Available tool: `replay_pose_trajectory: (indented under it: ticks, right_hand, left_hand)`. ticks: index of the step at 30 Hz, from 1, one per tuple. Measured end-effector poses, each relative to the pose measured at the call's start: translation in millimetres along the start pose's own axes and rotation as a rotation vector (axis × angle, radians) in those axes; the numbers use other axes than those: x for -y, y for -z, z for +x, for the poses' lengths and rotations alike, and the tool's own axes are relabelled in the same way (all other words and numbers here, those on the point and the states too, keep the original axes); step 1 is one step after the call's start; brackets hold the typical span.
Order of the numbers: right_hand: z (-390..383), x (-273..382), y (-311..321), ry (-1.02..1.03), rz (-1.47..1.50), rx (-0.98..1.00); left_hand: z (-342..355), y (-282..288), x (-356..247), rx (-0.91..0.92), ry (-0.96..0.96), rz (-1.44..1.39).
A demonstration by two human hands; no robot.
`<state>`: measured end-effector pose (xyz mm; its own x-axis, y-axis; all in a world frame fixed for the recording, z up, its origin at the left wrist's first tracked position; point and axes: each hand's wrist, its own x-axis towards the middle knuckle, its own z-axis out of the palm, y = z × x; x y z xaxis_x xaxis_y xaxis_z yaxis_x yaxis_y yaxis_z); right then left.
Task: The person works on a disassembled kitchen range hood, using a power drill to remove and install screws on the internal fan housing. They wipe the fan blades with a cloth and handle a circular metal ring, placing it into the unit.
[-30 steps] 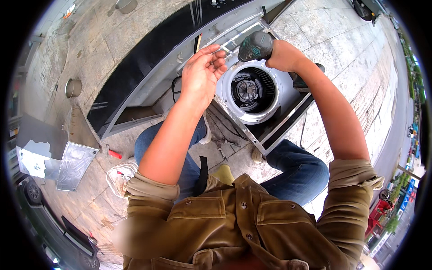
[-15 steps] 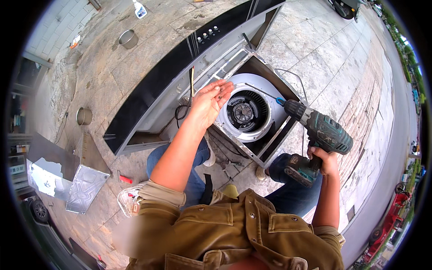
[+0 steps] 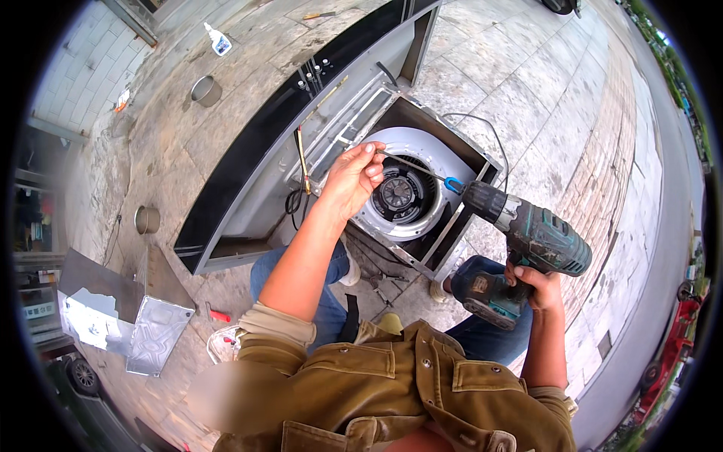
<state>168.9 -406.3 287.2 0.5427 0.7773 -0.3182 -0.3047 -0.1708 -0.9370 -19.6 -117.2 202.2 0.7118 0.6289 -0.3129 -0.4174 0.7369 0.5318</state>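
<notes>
My right hand (image 3: 536,286) grips the handle of a teal and black cordless drill (image 3: 548,237), with a thumb on the side of the grip. From its chuck a long thin driver bit (image 3: 414,163) with a blue ring (image 3: 453,185) points left. At the bit's tip, the fingers of my left hand (image 3: 354,175) are pinched together on something too small to make out. Below the bit lies an opened range hood with a black front panel (image 3: 248,143). Its round fan (image 3: 399,193) sits in a pale blower housing (image 3: 444,157) inside the metal box.
A cable (image 3: 506,143) curves along the box's right side. Tools (image 3: 385,280) lie on the paving between my feet. Further left are two metal cups (image 3: 205,91), a bent sheet-metal piece (image 3: 160,331), a red-handled tool (image 3: 219,316) and a spray bottle (image 3: 218,41).
My left hand, open before with small dark pieces on its fingers, has closed into a pinch at the bit's tip. The drill has shifted slightly down, its bit meeting those fingers.
</notes>
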Motion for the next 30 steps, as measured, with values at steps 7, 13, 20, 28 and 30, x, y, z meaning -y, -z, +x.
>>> replay_pose_trajectory:
  ticks: [7,13,20,28,30]
  right_hand:
    - [3.2,-4.8,10.6,-0.028,-0.037,-0.004]
    - [4.9,-2.0,12.6,-0.078,-0.075,-0.011]
    - [4.6,-4.6,16.2,-0.096,-0.166,-0.006]
    - [55.2,15.9,18.5,-0.067,-0.362,-0.101]
    - [90.0,14.7,25.6,-0.052,-0.595,-0.035]
  left_hand:
    - [6.7,2.7,6.1,0.148,0.034,-0.008]
    - [6.9,2.2,0.6,0.106,-0.034,0.312]
    - [6.0,1.8,1.6,0.087,0.028,0.246]
    - [14.0,23.7,0.2,-0.321,-0.098,0.084]
    - [9.4,19.3,-0.6,-0.299,-0.097,0.097]
